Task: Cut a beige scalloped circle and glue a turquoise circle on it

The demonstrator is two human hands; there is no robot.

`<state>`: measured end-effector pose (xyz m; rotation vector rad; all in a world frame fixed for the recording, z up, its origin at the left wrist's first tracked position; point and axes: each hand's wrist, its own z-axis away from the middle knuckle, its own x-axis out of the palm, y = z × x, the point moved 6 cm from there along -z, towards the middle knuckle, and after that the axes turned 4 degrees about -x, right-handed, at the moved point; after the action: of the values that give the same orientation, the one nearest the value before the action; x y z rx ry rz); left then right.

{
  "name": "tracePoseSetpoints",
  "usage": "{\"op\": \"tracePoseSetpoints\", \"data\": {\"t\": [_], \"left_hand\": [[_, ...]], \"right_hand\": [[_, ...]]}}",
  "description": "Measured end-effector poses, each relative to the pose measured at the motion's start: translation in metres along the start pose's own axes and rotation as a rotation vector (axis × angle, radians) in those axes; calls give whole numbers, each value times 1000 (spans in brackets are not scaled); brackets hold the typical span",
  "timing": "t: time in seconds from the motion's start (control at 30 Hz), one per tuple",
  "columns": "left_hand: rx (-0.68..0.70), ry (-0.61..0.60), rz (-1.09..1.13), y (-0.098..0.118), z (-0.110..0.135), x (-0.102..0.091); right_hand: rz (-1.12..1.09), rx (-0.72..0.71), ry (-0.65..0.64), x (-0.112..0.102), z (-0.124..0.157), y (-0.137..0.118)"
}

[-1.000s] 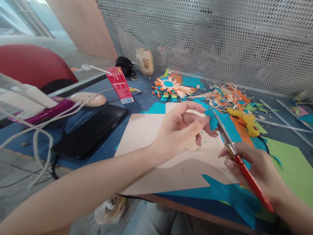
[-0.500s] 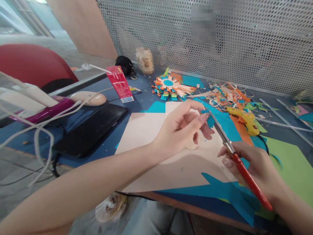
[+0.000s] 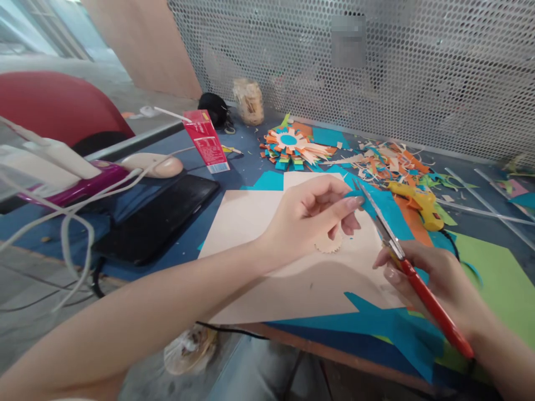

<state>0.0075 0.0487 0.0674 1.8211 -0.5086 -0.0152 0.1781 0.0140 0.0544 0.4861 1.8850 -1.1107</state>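
My left hand [image 3: 320,209] pinches a small piece of blue paper [image 3: 354,195] between thumb and fingers, above the pale sheets. My right hand [image 3: 434,284] grips red-handled scissors [image 3: 430,303] whose blades point up and left. The blade tips are close to the blue piece; whether they touch it I cannot tell. Below my left hand, a small cream paper disc [image 3: 328,243] with a notched edge lies on a large cream sheet [image 3: 267,298]. Part of the disc is hidden by my left hand.
A layered paper flower [image 3: 288,140] and a heap of paper scraps [image 3: 388,161] lie at the back. A yellow glue gun [image 3: 420,203] rests at right by a green sheet [image 3: 493,278]. On the left are a black phone [image 3: 156,217], a red drink carton [image 3: 207,142] and a purple power strip [image 3: 79,184].
My left hand has turned slightly and shifted a little right with the blue piece. More of the notched disc shows beneath it. The scissors have moved slightly right and down.
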Motion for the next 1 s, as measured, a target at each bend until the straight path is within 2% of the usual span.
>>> {"op": "tracePoseSetpoints", "data": {"t": [0.23, 0.37, 0.57, 0.77, 1.0], "left_hand": [[-41, -37, -125, 11, -4, -2], [-44, -72, -219, 16, -4, -2], [-71, -87, -249, 17, -3, 0], [-75, -73, -213, 14, -4, 0], [-95, -64, -59, 3, -2, 3]], "right_hand": [[-188, 102, -132, 1, -5, -5], [-243, 124, -162, 2, -3, -4], [-249, 179, -79, -2, -3, -9], [-235, 191, -69, -3, -4, -10], [-226, 140, -139, 3, -2, 0]]}}
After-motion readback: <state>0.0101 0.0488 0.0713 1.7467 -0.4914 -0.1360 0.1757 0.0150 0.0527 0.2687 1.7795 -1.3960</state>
